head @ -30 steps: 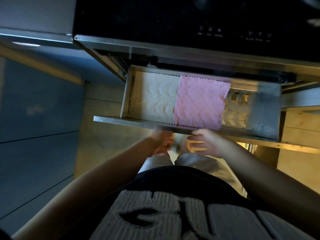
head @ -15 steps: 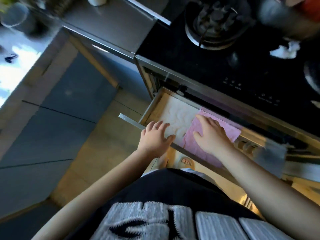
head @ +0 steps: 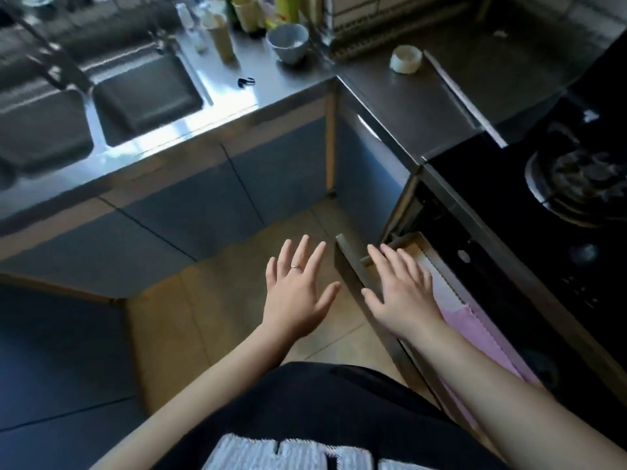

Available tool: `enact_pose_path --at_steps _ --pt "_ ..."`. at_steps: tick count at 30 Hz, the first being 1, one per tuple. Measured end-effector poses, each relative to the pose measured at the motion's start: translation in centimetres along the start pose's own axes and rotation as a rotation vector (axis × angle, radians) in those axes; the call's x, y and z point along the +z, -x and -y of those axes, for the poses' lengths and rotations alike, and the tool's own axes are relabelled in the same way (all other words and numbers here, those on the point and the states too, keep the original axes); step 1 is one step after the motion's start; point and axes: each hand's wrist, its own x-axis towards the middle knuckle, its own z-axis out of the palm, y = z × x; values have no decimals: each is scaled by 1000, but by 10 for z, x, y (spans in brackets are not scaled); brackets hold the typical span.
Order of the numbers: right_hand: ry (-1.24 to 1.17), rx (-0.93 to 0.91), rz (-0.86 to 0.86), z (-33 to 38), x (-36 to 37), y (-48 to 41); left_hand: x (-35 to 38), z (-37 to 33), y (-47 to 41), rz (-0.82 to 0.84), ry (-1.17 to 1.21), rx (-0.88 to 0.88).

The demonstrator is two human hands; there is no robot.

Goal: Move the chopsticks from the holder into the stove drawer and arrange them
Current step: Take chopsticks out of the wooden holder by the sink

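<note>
The stove drawer (head: 349, 262) stands pulled out under the black cooktop at the right, lined with a white mat (head: 441, 283) and a pink cloth (head: 475, 327). My right hand (head: 400, 293) hovers open over the drawer's front left corner, fingers spread, holding nothing. Left of the drawer, above the floor, my left hand (head: 298, 293) is open too, a ring on one finger. No chopsticks show clearly; a blurred cluster of tall containers (head: 220, 32) stands at the back of the steel counter near the sink.
A steel counter (head: 271, 96) with a double sink (head: 142, 96) runs along the left. A grey bowl (head: 288, 42) and a small white round item (head: 405, 59) sit near the corner. A gas burner (head: 576, 184) lies at the right. Tan floor tiles (head: 210, 300) lie below.
My view has swung left and up from the drawer toward the sink counter. Both hands have lifted off the mat and cloth and now hover open near the drawer's left end.
</note>
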Motion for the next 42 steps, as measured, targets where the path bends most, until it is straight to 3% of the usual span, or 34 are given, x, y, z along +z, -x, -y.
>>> enact_pose_path --at_steps 16,24,34,42 --pt "165 -489 37 375 70 -99 -132 356 81 -165 79 -452" --pt "212 -736 99 514 98 -151 -166 463 106 -272 146 -692" --pt "235 -980 167 671 107 -257 -218 589 62 -399 163 -926" --pt "196 -1169 181 803 112 -318 -260 673 47 -605 292 -1100"
